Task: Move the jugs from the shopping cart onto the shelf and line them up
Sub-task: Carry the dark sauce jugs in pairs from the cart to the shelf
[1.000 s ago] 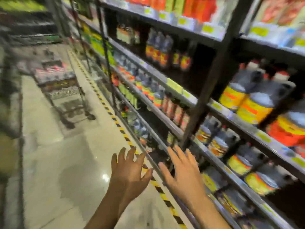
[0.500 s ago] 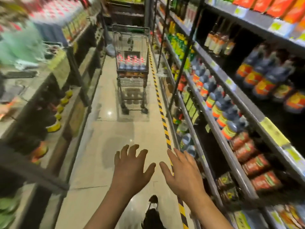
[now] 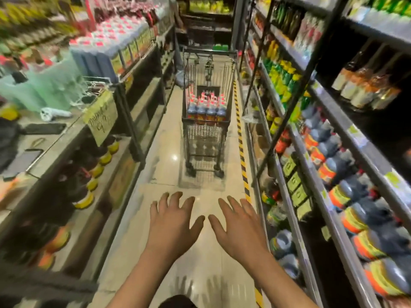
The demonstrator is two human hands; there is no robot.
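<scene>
A yellowish cardboard sign (image 3: 101, 115) with handwritten dark lettering is hanging from the left-hand shelf edge, but blur is keeping its words unreadable. Small yellow shelf-edge price tags (image 3: 353, 130) are likewise showing nothing legible.

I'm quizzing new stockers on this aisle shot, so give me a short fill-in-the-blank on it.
1. The jugs stand inside the shopping ____.
2. Both the left hand and the right hand hold ____.
3. The striped floor tape is yellow and ____.

Missing words: cart; nothing; black
</scene>
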